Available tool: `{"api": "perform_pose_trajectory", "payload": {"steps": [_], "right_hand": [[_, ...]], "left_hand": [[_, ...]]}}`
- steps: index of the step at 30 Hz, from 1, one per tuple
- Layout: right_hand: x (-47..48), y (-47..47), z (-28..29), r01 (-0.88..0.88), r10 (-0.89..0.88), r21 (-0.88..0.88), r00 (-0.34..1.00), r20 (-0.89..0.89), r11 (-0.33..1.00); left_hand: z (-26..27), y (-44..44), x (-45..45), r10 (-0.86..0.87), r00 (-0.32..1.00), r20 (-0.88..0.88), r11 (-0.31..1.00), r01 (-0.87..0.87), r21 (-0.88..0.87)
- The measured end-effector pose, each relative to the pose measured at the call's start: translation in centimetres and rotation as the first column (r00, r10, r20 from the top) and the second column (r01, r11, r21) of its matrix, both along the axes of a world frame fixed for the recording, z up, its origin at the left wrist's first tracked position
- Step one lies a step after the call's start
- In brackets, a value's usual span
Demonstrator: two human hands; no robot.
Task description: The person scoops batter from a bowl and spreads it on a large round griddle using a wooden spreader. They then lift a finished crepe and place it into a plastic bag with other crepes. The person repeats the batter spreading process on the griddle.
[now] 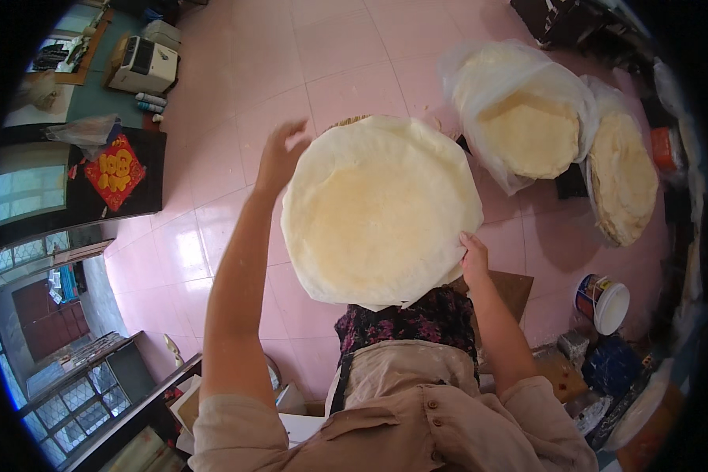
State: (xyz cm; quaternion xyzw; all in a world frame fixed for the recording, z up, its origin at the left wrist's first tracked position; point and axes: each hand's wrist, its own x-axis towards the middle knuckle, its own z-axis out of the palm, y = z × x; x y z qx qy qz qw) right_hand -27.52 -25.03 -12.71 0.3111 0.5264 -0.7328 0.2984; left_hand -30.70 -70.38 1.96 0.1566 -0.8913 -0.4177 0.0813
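Note:
A wide stack of thin, round, pale dough sheets lies in front of me, above my lap, its edges wavy and slightly folded. My right hand pinches the rim at the lower right, thumb on top. At the upper left, my left hand is raised just off the rim, blurred, fingers apart and holding nothing. Straw-like bristles or strips show beyond the far edge. What supports the stack is hidden beneath it.
At the right, plastic-wrapped stacks of round sheets and another pale stack stand above the pink tiled floor. A white-lidded bucket is at the lower right. Dark furniture with a red decoration stands left.

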Motion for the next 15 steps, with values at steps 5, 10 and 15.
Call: {"api": "perform_pose_trajectory", "payload": {"steps": [5,10,15], "right_hand": [[1.6,1.2,-2.8,0.015,-0.021,0.167,0.999,0.037,0.986],[0.3,1.2,-3.7,-0.043,0.107,0.464,0.988,-0.112,0.885],[0.0,0.3,-4.0,-0.029,0.258,0.651,0.931,-0.259,0.758]], "left_hand": [[-9.6,2.2,12.6,0.11,0.96,0.258,0.973,-0.052,-0.224],[-12.6,6.0,15.0,0.138,0.895,0.425,0.965,-0.026,-0.26],[-13.2,7.3,14.9,0.161,0.905,0.393,0.936,-0.013,-0.353]]}}
